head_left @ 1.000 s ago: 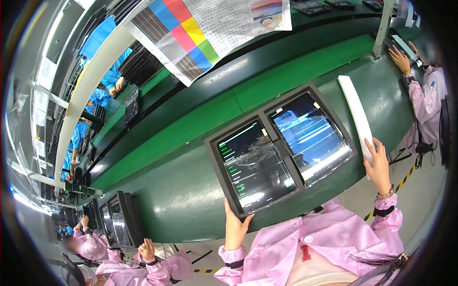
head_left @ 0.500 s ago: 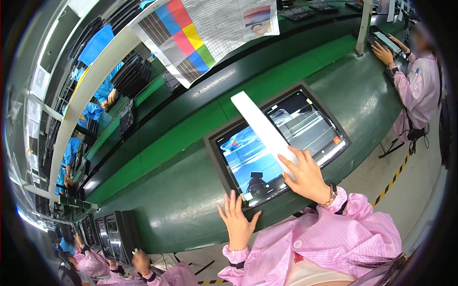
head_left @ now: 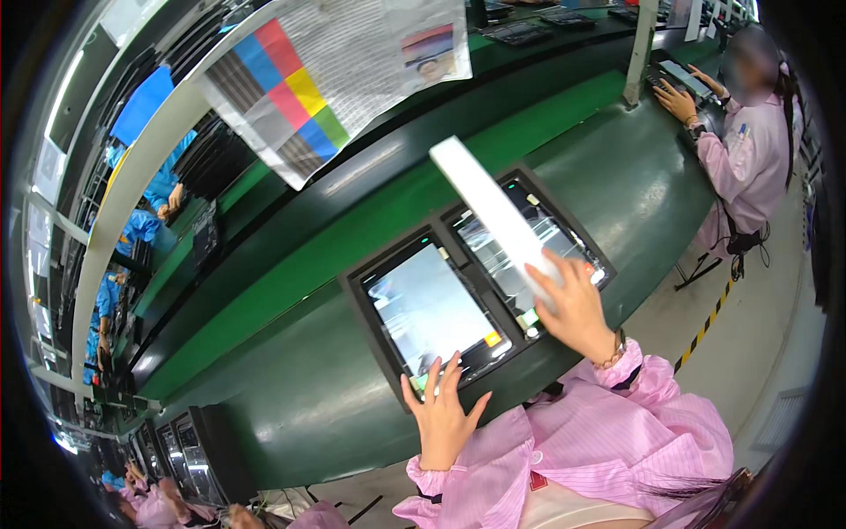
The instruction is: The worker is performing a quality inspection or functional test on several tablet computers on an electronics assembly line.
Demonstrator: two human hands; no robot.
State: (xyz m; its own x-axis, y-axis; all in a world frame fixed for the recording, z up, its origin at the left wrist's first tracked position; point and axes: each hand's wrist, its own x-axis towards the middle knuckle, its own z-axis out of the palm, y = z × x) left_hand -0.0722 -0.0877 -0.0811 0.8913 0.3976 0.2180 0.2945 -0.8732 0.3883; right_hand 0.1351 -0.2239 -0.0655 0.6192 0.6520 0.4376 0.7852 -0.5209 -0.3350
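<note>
Two tablets point(head_left: 430, 304) in tray point(head_left: 485, 293). R hand point(head_left: 575, 309) grips bar point(head_left: 489, 207) over tray's right half; L hand point(head_left: 443, 421), fingers spread, holding nothing, at tray's near-left edge. Poss. risk: slack R grip could drop bar, scratching tablets.

White bar point(head_left: 490, 208) — across right screen point(head_left: 486, 259); left screen point(head_left: 429, 304) lit.

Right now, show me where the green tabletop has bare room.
The green tabletop looks bare between the screen tray and the black tray at lower left, and right of the screen tray toward the co-worker. The screen tray is crowded: left hand at its near edge, right hand holding the white bar above.
</note>
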